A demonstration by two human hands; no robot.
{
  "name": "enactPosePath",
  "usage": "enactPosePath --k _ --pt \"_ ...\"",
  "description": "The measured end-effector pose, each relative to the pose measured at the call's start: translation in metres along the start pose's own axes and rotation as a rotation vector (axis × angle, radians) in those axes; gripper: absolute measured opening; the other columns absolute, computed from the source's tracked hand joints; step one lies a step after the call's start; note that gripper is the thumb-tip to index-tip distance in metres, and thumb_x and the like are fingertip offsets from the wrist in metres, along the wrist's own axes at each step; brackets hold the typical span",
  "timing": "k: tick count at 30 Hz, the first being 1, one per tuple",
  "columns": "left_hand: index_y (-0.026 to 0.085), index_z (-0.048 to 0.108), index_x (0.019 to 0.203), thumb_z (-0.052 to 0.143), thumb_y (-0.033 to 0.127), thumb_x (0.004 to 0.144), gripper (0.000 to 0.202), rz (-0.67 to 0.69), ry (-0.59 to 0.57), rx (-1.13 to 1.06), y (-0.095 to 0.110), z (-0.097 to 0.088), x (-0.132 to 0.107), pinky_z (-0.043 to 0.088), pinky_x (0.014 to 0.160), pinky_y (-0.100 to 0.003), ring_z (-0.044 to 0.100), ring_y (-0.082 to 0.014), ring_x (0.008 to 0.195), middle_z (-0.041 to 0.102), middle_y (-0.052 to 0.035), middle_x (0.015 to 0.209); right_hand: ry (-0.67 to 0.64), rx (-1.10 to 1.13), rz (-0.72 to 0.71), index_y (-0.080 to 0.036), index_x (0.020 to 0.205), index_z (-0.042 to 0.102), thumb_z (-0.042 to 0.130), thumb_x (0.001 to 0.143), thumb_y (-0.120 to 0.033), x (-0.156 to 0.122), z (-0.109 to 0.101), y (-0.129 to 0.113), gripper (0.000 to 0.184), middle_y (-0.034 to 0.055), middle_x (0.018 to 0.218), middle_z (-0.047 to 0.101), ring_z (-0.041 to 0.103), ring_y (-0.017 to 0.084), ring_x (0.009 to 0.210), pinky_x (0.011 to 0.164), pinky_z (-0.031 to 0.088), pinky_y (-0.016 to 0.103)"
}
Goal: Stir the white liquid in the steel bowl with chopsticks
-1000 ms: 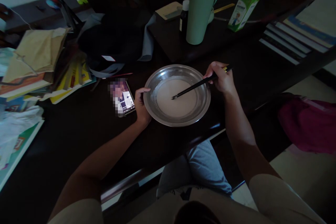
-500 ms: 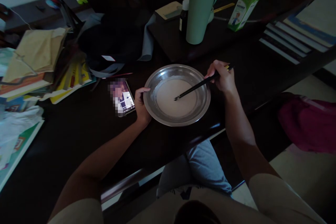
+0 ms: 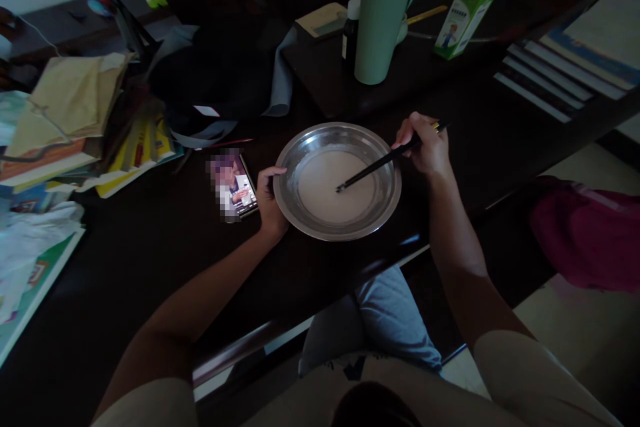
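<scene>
A round metal bowl (image 3: 337, 231) stands on the dark table, with a pale, milky liquid (image 3: 330, 203) inside it. My left hand (image 3: 273, 203) grips the bowl's left rim, thumb over the edge and the other fingers hidden beneath. In my right hand (image 3: 424, 147), at the bowl's upper right, is a pair of black chopsticks (image 3: 377, 163) with gold near the top ends. They slant down to the left, and their tips meet the liquid near the middle. Left of my left hand lies a phone (image 3: 243, 187) with its screen lit.
Piled books and papers (image 3: 65, 113) crowd the left side, beside a dark bag (image 3: 215, 80). Behind the bowl stand a green tumbler (image 3: 383, 20), a small dark bottle (image 3: 350, 37) and a green-white box (image 3: 460, 20). Stacked books (image 3: 565, 73) are at right; a magenta cloth item (image 3: 590, 233) lies below.
My right hand and the chopsticks have shifted very slightly to the right. The picture on the phone screen differs. My left hand and the bowl stay in place.
</scene>
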State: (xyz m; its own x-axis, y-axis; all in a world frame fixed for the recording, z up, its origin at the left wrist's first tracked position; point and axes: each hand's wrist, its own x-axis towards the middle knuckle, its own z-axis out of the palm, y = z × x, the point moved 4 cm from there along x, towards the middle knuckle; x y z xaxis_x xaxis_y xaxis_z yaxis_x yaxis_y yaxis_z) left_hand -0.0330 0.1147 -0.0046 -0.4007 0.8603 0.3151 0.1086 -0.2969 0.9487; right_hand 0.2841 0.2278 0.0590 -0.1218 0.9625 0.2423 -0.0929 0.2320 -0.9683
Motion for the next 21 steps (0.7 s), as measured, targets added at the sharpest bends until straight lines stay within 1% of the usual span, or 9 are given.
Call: enactPosePath --k 2,4,6,8,11,13,15,19,21 --pt "0.03 0.072 0.101 0.091 0.037 0.081 0.028 0.002 0.003 0.002 0.001 0.0 0.0 0.055 0.08 -0.032 0.067 -0.0177 0.087 0.071 0.0017 0.097 -0.046 0.011 0.009 -0.024 0.054 0.058 0.071 0.084 -0.083 -0.003 0.003 -0.003 0.067 0.0007 0.051 0.059 0.047 0.011 0.044 0.04 0.035 0.029" --pt "0.029 0.073 0.101 0.091 0.037 0.081 0.028 0.007 0.005 0.01 0.001 0.0 0.0 0.055 0.08 -0.032 0.067 -0.0175 0.088 0.071 0.0018 0.097 -0.106 0.011 0.027 -0.024 0.056 0.064 0.078 0.082 -0.078 -0.008 0.01 -0.006 0.061 0.001 0.053 0.064 0.049 0.011 0.045 0.04 0.037 0.028" --pt "0.029 0.073 0.101 0.091 0.035 0.081 0.027 0.005 0.006 0.012 0.001 -0.001 0.0 0.055 0.08 -0.032 0.067 -0.0175 0.088 0.071 0.0017 0.098 -0.135 0.009 0.037 -0.024 0.06 0.069 0.082 0.08 -0.074 -0.011 0.015 -0.008 0.056 0.0014 0.058 0.068 0.052 0.011 0.047 0.041 0.039 0.028" --pt "0.029 0.073 0.101 0.09 0.034 0.081 0.027 -0.002 0.005 0.005 0.0 -0.002 0.0 0.054 0.08 -0.032 0.066 -0.0179 0.089 0.071 0.0013 0.099 -0.109 0.014 0.024 -0.024 0.061 0.069 0.082 0.08 -0.075 -0.01 0.015 -0.008 0.056 0.0009 0.058 0.069 0.052 0.01 0.046 0.041 0.039 0.027" --pt "0.029 0.073 0.102 0.089 0.033 0.081 0.027 -0.005 0.003 -0.007 -0.001 -0.002 0.0 0.053 0.08 -0.032 0.065 -0.0181 0.089 0.071 0.0004 0.099 -0.018 0.029 -0.017 -0.024 0.058 0.064 0.079 0.08 -0.08 -0.005 0.01 -0.006 0.062 -0.001 0.053 0.062 0.047 0.009 0.043 0.039 0.035 0.027" --pt "0.029 0.073 0.102 0.089 0.033 0.081 0.027 -0.004 -0.001 -0.007 -0.001 -0.002 0.0 0.053 0.079 -0.032 0.065 -0.018 0.088 0.07 0.0004 0.098 0.009 0.034 -0.021 -0.024 0.055 0.06 0.075 0.08 -0.083 -0.003 0.007 -0.006 0.066 -0.0013 0.049 0.058 0.045 0.009 0.041 0.037 0.032 0.027" --pt "0.029 0.072 0.102 0.088 0.033 0.082 0.027 -0.004 -0.007 0.002 -0.001 -0.002 0.0 0.053 0.079 -0.032 0.065 -0.018 0.087 0.069 0.0007 0.097 -0.017 0.029 -0.003 -0.024 0.053 0.059 0.074 0.08 -0.084 -0.004 0.007 -0.007 0.067 -0.0007 0.048 0.058 0.045 0.01 0.042 0.037 0.031 0.027" --pt "0.029 0.071 0.102 0.088 0.033 0.081 0.027 0.003 -0.01 0.017 -0.001 -0.002 0.001 0.053 0.08 -0.032 0.065 -0.0182 0.088 0.069 0.0007 0.097 -0.127 -0.014 0.035 -0.024 0.058 0.065 0.08 0.077 -0.08 -0.01 0.015 -0.011 0.061 -0.0007 0.053 0.065 0.049 0.011 0.045 0.04 0.038 0.027" --pt "0.029 0.072 0.102 0.088 0.033 0.081 0.027 0.003 -0.006 0.01 0.0 -0.002 0.0 0.053 0.08 -0.032 0.065 -0.018 0.088 0.069 0.0007 0.097 -0.119 -0.022 0.03 -0.024 0.06 0.066 0.08 0.076 -0.081 -0.011 0.016 -0.011 0.06 -0.0008 0.056 0.066 0.049 0.01 0.045 0.042 0.04 0.027"
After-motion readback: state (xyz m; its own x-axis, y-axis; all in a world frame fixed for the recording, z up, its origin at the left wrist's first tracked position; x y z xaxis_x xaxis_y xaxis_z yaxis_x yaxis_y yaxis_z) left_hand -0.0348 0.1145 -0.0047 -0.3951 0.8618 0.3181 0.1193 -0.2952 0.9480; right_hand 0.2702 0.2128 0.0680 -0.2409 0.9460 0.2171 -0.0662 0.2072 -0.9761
